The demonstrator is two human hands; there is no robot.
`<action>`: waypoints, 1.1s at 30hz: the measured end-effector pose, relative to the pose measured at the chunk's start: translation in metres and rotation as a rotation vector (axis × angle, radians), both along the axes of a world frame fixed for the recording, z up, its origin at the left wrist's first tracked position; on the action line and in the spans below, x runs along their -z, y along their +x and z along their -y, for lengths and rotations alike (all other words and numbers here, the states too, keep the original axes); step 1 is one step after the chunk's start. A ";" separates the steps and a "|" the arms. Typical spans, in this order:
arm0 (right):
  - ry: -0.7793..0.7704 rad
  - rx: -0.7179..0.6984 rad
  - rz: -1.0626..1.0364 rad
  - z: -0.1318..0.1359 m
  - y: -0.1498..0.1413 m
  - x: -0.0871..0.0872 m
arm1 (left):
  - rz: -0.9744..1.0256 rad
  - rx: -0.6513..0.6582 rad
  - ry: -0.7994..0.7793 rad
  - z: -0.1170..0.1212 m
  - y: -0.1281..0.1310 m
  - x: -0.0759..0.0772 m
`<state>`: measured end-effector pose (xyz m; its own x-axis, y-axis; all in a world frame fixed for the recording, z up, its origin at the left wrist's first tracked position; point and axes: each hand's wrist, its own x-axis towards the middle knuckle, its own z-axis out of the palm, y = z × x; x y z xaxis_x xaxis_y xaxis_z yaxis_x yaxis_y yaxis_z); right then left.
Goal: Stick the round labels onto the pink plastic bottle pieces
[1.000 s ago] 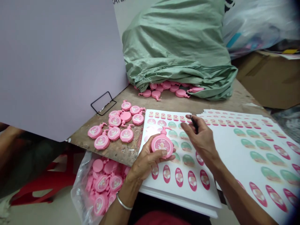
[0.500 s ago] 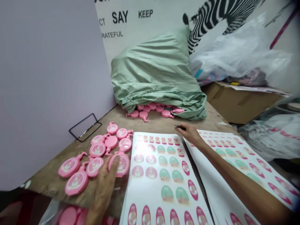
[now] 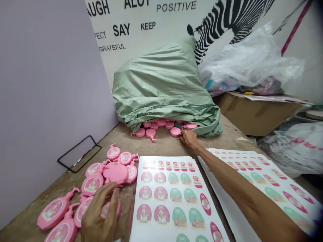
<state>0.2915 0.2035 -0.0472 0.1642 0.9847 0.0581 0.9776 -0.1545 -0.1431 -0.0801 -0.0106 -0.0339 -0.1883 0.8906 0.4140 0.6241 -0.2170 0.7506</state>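
Worn wooden table beneath a white wall with black lettering and a painted zebra.

Pink bottle, one: far middle of the table, lying flat just in front of the green sack.

Right hand: at that bottle's right edge, fingers closed round a small dark tool, only its tip showing. Whether they also grip the bottle cannot be told. Judged best: take the round body, the spouts looking thin, with the tool tip turned away from the bottle's face.

Left hand: near left, fingers bent, tips at the near edge of a plain bottle overlapping its neighbours; grasped or merely touched, cannot tell. Judged best: slow, level handling, lest the neighbours be knocked.

Labelled bottles, a cluster: near left, printed faces up.

Loose bottles, several: far middle, at the sack's mouth.

Printed sheets, two stacks: near middle and right. Right forearm passes above the right stack; judged best held high, so no sheet drags.

Wire stand: left, beside a lilac panel.

Cardboard box, clear plastic bag above: far right.
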 end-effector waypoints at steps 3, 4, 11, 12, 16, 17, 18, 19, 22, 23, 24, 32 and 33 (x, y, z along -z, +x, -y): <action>0.059 -0.188 0.025 0.037 0.001 -0.018 | 0.144 0.060 -0.135 -0.005 0.014 -0.001; 0.082 -0.255 0.024 0.052 -0.001 -0.026 | 0.195 0.082 -0.187 -0.008 0.020 -0.005; 0.185 -1.040 -0.002 0.168 -0.056 -0.079 | 0.657 0.622 -0.632 -0.004 0.060 -0.040; 0.210 -1.115 -0.001 0.180 -0.065 -0.083 | 0.684 0.698 -0.702 0.002 0.065 -0.043; 0.177 -1.150 -0.159 0.214 -0.088 -0.086 | 0.828 0.757 -0.814 0.031 0.072 -0.044; 0.154 -1.089 -0.263 0.220 -0.090 -0.084 | 0.891 0.721 -0.816 0.036 0.069 -0.041; 0.132 -0.995 -0.381 0.226 -0.091 -0.080 | 0.950 0.676 -0.808 0.039 0.063 -0.038; 0.113 -0.874 -0.495 0.233 -0.091 -0.076 | 0.996 0.621 -0.786 0.041 0.057 -0.036; 0.031 -0.559 -0.719 0.254 -0.098 -0.061 | 1.091 0.455 -0.688 0.044 0.037 -0.029; -0.001 -0.507 -0.767 0.260 -0.103 -0.057 | 1.107 0.429 -0.680 0.045 0.033 -0.028; -0.030 -0.471 -0.815 0.266 -0.111 -0.054 | 1.107 0.425 -0.688 0.046 0.031 -0.027; 0.215 -0.346 -1.115 0.242 -0.176 -0.067 | 0.351 0.356 -0.290 0.053 0.053 -0.048; 0.256 -0.368 -1.124 0.236 -0.179 -0.069 | 0.393 0.388 -0.324 0.053 0.051 -0.053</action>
<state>0.1128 -0.0321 0.0213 -0.0391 0.9641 0.2627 0.2678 0.2634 -0.9268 -0.0290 -0.0636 0.0189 0.0901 0.9929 0.0780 0.2107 -0.0956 0.9729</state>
